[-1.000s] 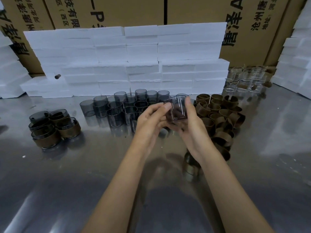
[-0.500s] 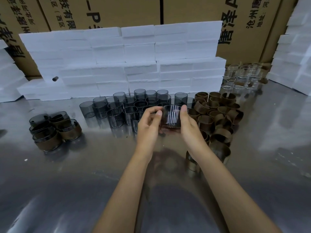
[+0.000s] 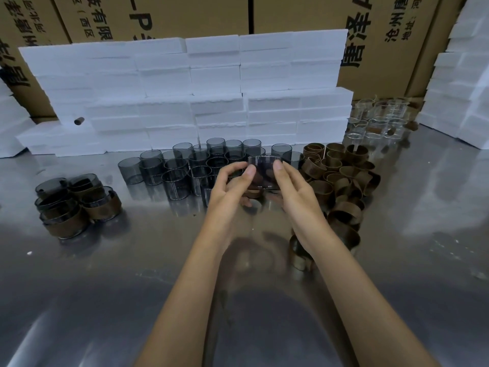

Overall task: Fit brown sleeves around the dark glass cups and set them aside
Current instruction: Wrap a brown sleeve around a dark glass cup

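I hold a dark glass cup above the counter, pinched between my left hand and right hand; bare cups at eleven o'clock, brown sleeves at one.

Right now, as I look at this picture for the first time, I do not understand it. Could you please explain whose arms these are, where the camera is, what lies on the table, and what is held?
There is no machine here. The picture comes from a camera worn on a person's head, looking forward and down, so the two bare arms are that person's own. The left hand and the right hand together hold one dark glass cup above the shiny metal table; a brown sleeve shows at its lower edge. Behind the hands stand more dark cups without sleeves. To the right lies a pile of loose sleeves. On the left stand finished cups, already sleeved. Farther back are white foam blocks, clear glasses and cardboard boxes.
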{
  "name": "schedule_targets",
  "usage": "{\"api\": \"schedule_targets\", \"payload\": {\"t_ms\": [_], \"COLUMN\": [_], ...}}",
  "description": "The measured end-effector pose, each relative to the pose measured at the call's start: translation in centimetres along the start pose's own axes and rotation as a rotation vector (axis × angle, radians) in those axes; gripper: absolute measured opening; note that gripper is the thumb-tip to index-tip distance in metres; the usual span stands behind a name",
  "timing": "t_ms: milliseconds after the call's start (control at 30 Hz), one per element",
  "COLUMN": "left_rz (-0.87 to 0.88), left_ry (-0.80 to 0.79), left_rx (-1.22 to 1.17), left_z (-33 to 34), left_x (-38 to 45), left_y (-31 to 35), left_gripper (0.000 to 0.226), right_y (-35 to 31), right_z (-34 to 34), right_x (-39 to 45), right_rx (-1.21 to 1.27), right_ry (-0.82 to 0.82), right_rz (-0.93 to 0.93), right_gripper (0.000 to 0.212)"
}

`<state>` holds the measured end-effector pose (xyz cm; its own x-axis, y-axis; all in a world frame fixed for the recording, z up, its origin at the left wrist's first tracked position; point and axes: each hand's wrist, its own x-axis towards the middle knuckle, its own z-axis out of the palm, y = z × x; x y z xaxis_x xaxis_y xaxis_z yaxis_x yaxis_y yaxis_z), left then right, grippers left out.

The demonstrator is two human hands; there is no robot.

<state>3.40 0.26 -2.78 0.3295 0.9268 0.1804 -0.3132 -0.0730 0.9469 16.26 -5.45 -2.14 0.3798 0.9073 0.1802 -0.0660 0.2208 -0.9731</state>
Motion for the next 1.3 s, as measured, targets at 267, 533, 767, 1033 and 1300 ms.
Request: {"api": "schedule_targets", "payload": {"t_ms": [267, 533, 767, 1033, 1300], "left_rz": [-0.073, -0.020, -0.021, -0.115, -0.115], "left_ry": [-0.036, -0.046, -0.008, 0.007, -0.066], "left_rx": [-0.085, 0.117, -0.026, -0.058, -0.123], "left_z": [0.67, 0.50, -0.15, 0.06, 0.49], "left_x": [-0.32, -0.45, -0.36, -0.39, -0.69], "left_y": [0.08, -0.05, -0.28, -0.10, 0.15], "left_gripper": [0.029, 0.061, 0.053, 0.023, 0.065], "right_y": [0.06, 0.57, 0.47, 0.24, 0.31], "right_z": [0.49, 0.58, 0.06, -0.07, 0.51], "right_x": [-0.15, -0.25, -0.28, -0.16, -0.10], "right_rx": [0.073, 0.015, 0.008, -0.048, -0.041], "right_ry": [-0.078, -0.092, 0.017, 0.140, -0.021], "right_rz": [0.090, 0.051, -0.048, -0.059, 0.082], "right_gripper": [0.058, 0.064, 0.036, 0.025, 0.048]}}
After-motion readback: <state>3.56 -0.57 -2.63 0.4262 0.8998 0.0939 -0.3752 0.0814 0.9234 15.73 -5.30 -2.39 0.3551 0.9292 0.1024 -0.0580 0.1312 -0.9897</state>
